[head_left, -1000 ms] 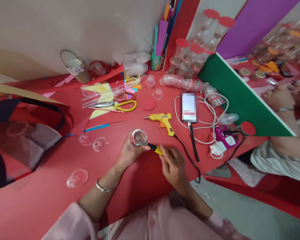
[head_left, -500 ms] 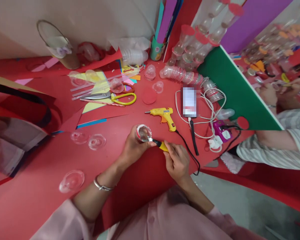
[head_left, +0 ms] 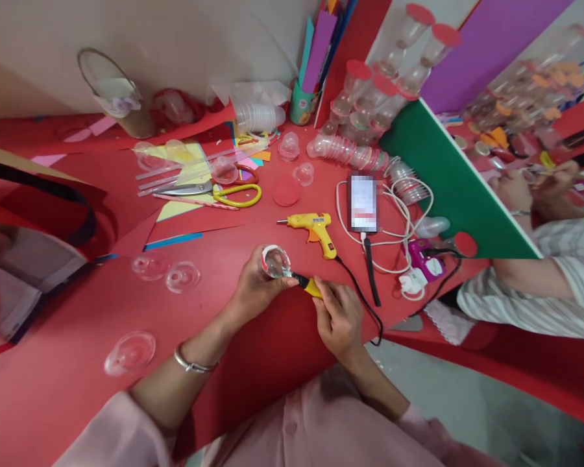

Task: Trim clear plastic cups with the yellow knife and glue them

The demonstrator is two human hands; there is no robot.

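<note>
My left hand (head_left: 257, 285) is wrapped round a small clear plastic cup (head_left: 274, 262) with a red and white rim, its mouth tipped up towards me. In my right hand (head_left: 339, 318) is a yellow and black utility knife (head_left: 307, 283). Its blade end meets the cup's rim beside my left thumb. Just beyond my hands lies a yellow glue gun (head_left: 311, 227) on the red table (head_left: 214, 337). To the left are clear plastic lids (head_left: 182, 277) and another clear domed lid (head_left: 130, 353).
Yellow-handled scissors (head_left: 236, 194) lie on coloured paper beyond my left hand. A phone (head_left: 363, 202) with a looped white cable and a purple power strip (head_left: 425, 263) sit to the right. Stacked plastic cups (head_left: 365, 97) stand behind. Past a green divider (head_left: 448, 175), a co-worker's striped sleeve (head_left: 530, 295) shows.
The whole view has shifted slightly, so things appear a little further left. Both hands keep their hold on the cup and the utility knife, with hardly any movement between them.
</note>
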